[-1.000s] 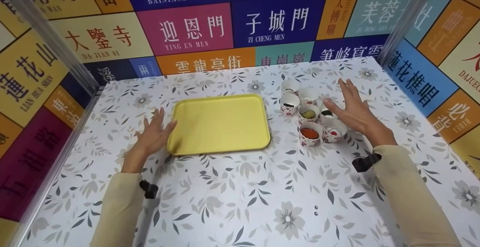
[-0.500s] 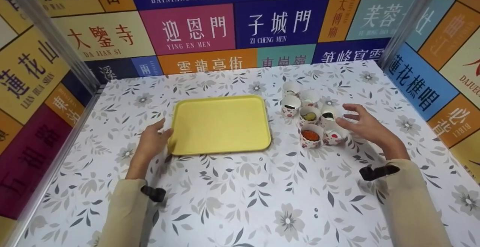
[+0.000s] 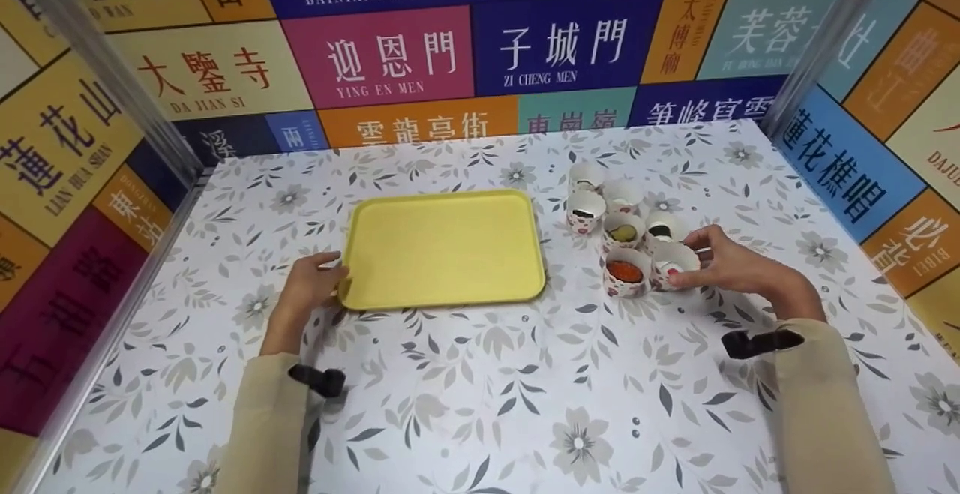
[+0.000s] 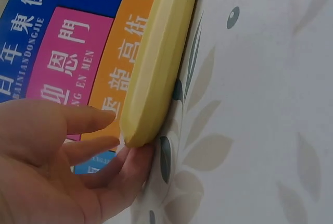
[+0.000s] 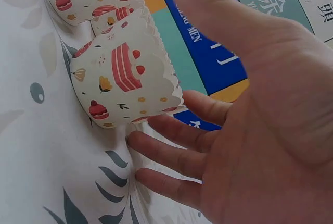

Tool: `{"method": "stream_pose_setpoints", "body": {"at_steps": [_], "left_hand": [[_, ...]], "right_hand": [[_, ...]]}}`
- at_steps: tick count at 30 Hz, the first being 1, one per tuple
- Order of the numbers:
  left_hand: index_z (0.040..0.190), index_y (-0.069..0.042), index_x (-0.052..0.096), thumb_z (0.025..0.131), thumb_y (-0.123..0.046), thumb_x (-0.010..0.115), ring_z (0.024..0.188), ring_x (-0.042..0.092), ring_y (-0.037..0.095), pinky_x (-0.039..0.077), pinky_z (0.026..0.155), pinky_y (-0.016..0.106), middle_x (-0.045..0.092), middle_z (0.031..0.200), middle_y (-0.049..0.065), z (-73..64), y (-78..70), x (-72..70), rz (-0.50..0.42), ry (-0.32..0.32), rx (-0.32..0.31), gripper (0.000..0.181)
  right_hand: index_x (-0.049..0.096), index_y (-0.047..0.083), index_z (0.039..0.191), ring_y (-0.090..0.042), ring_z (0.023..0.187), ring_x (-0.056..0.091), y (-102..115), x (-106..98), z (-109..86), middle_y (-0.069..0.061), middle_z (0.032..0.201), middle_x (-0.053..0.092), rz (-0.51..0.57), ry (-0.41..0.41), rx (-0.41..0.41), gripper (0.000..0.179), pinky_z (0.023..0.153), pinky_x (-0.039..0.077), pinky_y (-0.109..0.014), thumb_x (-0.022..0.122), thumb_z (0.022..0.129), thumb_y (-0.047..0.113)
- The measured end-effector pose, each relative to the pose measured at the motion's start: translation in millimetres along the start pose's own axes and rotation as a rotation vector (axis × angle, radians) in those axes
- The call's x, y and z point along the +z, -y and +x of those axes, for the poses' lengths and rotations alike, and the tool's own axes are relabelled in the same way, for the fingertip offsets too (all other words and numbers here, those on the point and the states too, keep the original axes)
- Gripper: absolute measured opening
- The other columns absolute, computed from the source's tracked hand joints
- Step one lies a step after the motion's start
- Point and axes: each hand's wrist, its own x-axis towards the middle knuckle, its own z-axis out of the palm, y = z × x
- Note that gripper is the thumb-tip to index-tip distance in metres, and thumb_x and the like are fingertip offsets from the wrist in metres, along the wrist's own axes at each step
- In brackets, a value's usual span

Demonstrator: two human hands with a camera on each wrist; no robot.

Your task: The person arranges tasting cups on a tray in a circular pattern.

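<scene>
White paper cup (image 3: 664,278) with red cake prints, upright beside other cups (image 3: 625,288); right hand (image 3: 727,263) around it, fingers extended, touch unclear. Left hand (image 3: 309,285), fingers relaxed, touches yellow rectangular tray (image 3: 446,250). White floral-printed table (image 3: 465,374); colourful lettered walls (image 3: 379,55).

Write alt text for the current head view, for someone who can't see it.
A person's right hand is at the right side of the near-right cup in a cluster of seven paper cups; the left hand is at the left edge of a yellow tray. Behind the floral table are colourful lettered panels.
</scene>
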Motion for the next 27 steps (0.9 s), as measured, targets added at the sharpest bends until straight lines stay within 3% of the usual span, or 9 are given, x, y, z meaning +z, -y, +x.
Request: {"method": "stream_pose_setpoints", "body": {"at_steps": [4, 6, 14, 22, 27], "left_hand": [[0.148, 0.002, 0.045, 0.101, -0.013, 0.051, 0.118, 0.063, 0.033, 0.058, 0.085, 0.03, 0.057, 0.138, 0.03, 1.4, 3.4, 1.3, 0.0, -0.016, 0.005, 0.049], [0.146, 0.002, 0.048, 0.1, -0.011, 0.051, 0.111, 0.065, 0.029, 0.057, 0.078, 0.026, 0.059, 0.135, 0.029, 1.9, 4.7, 1.8, 0.012, -0.029, 0.011, 0.048], [0.144, 0.001, 0.051, 0.099, -0.008, 0.052, 0.089, 0.067, 0.016, 0.054, 0.068, 0.024, 0.06, 0.134, 0.029, 3.9, 7.3, 5.1, -0.024, -0.046, 0.011, 0.047], [0.146, -0.002, 0.05, 0.099, -0.008, 0.05, 0.094, 0.067, 0.018, 0.054, 0.069, 0.022, 0.058, 0.137, 0.027, 5.3, 9.1, 2.4, -0.036, -0.061, -0.035, 0.047], [0.145, -0.001, 0.051, 0.099, -0.008, 0.052, 0.089, 0.067, 0.015, 0.054, 0.07, 0.021, 0.058, 0.138, 0.027, 6.7, 10.3, 2.6, -0.06, -0.059, -0.032, 0.047]], "right_hand": [[0.019, -0.003, 0.138, -0.046, 0.123, 0.045, 1.9, 3.4, 1.3, -0.034, 0.146, 0.028, -0.034, 0.015, -0.011, 0.088, 0.097, 0.047, -0.051, 0.078, 0.087, 0.037], [0.019, -0.003, 0.136, -0.039, 0.113, 0.049, 3.4, 3.8, 1.8, -0.036, 0.146, 0.029, -0.064, 0.013, -0.006, 0.089, 0.092, 0.046, -0.046, 0.079, 0.086, 0.039], [0.019, -0.001, 0.133, -0.047, 0.134, 0.033, 11.6, 5.8, 1.0, -0.039, 0.152, 0.022, -0.112, 0.022, 0.056, 0.094, 0.112, 0.028, -0.064, 0.081, 0.081, 0.046], [0.026, 0.002, 0.13, -0.043, 0.128, 0.039, 18.8, 8.0, 2.5, -0.033, 0.146, 0.032, -0.155, 0.018, 0.024, 0.079, 0.109, 0.033, -0.062, 0.076, 0.086, 0.043], [0.026, 0.003, 0.129, -0.038, 0.118, 0.045, 17.9, 6.1, 1.5, -0.029, 0.142, 0.036, -0.17, 0.005, 0.023, 0.075, 0.099, 0.04, -0.053, 0.075, 0.088, 0.041]]}}
